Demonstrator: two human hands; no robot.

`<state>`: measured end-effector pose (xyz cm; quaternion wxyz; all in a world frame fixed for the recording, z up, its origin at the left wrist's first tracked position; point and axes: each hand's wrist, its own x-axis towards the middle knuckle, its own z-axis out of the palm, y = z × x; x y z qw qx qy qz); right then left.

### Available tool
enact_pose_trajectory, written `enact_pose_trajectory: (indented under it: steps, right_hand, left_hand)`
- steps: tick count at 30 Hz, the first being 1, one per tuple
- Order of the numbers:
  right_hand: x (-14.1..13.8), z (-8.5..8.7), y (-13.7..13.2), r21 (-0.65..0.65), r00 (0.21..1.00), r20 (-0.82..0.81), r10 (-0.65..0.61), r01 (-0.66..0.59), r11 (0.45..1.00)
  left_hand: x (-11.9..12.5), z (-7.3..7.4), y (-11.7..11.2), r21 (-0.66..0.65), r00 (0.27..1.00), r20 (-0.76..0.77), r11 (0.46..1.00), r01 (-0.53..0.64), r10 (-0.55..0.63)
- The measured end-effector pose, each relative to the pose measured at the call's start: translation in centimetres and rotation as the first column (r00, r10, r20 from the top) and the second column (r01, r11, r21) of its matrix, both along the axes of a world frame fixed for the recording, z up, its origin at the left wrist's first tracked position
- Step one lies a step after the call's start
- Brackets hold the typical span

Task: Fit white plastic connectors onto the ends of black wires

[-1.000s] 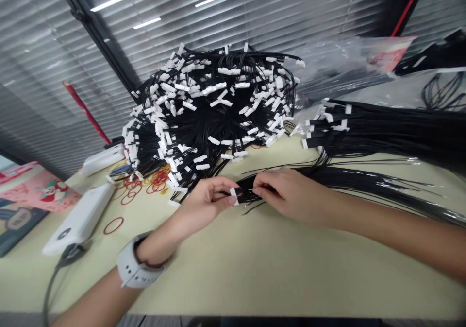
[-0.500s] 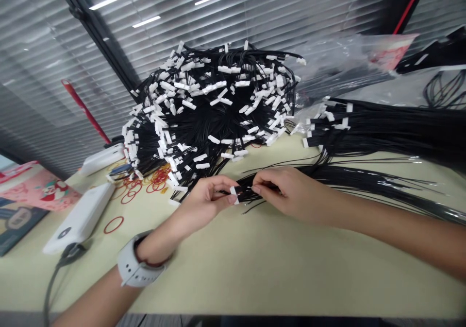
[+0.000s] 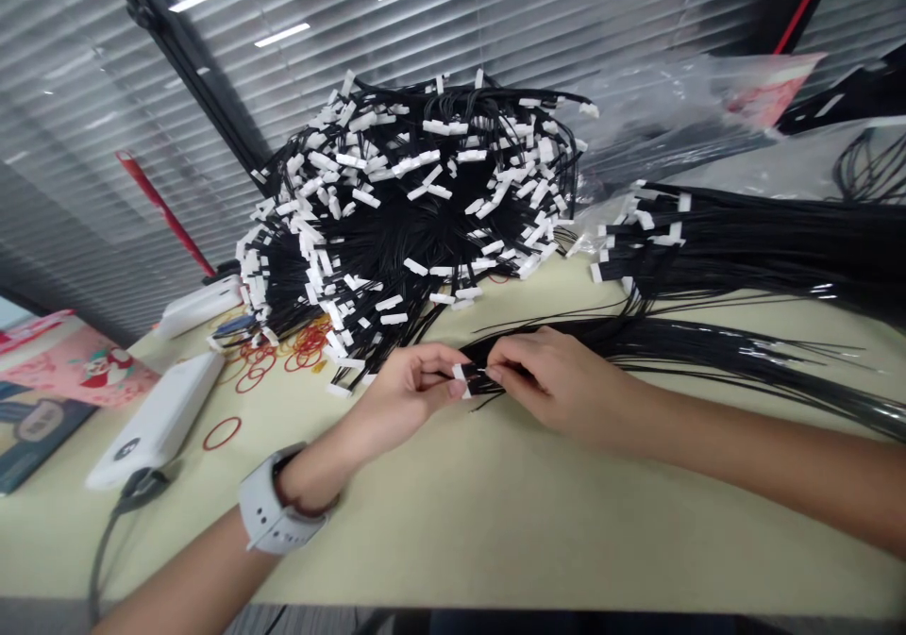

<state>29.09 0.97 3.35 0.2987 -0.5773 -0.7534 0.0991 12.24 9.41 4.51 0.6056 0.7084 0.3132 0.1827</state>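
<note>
Between the thumb and fingers of my left hand (image 3: 414,385) is a small white connector (image 3: 463,380) with black wires. My right hand (image 3: 559,375) is pinched closed just to the right of it, on a thin wire whose bright tip points at the connector. Whether that tip is inside the connector cannot be made out. Beneath and beyond my right hand a bundle of loose black wires (image 3: 679,341) runs off to the right. Behind my hands rises a large heap of black cables with white connectors (image 3: 425,210).
On the right lies a stack of black cables (image 3: 764,239), with clear plastic bags (image 3: 658,116) behind it. Red and yellow rubber bands (image 3: 304,347) are scattered left of the heap. A white power strip (image 3: 156,423) and a pink patterned pouch (image 3: 81,357) sit at the left.
My left hand and the white connector have shifted slightly right, closer to the right fingertips. Both hands keep their pinch.
</note>
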Motion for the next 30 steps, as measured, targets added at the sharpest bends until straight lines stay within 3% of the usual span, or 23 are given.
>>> enact_pose_trajectory:
  steps: [15, 23, 30]
  right_hand:
    - [-0.38, -0.93, -0.06, 0.137, 0.996, 0.087, -0.011, -0.001, 0.991]
    - [-0.41, -0.46, -0.13, 0.064, 0.997, -0.029, -0.067, 0.069, 0.996]
    - [-0.34, -0.16, -0.13, -0.064, 0.984, -0.167, -0.067, 0.057, 0.996]
  left_hand:
    - [0.19, -0.12, -0.65, 0.019, 1.0, -0.013, 1.0, -0.022, 0.022]
    - [0.33, 0.17, -0.39, 0.018, 0.999, -0.017, 0.999, -0.048, 0.049]
    - [0.31, 0.18, -0.39, 0.038, 0.999, -0.037, 0.999, -0.026, 0.028]
